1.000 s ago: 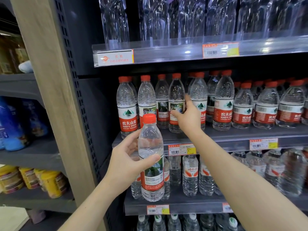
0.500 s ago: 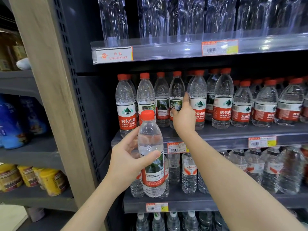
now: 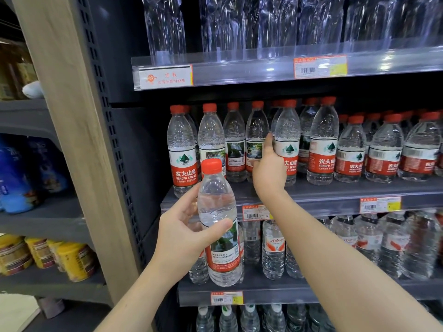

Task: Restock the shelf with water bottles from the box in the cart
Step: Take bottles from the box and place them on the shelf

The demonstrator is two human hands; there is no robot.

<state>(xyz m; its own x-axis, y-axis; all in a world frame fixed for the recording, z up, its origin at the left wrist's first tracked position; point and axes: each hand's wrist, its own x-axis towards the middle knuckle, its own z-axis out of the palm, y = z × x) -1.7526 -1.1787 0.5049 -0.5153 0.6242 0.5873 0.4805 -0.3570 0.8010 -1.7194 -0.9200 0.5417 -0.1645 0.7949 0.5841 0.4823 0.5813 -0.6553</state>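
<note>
Left hand (image 3: 184,232): wrapped round a red-capped water bottle (image 3: 219,226), upright, out in front of the shelf (image 3: 323,189).
Right hand (image 3: 269,167): fingers on a shelved bottle (image 3: 256,140) in the red-cap row; can't really tell if it's gripping.

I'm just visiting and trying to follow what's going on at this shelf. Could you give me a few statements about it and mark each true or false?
1. The left hand holds a clear plastic water bottle with a red cap. True.
2. The right hand is down in a cart. False: it reaches among the red-capped bottles on the dark middle shelf.
3. The held bottle stands on the shelf. False: it is in the air in front of it.
4. Yellow tins sit on a lower shelf to the left. True.
</note>
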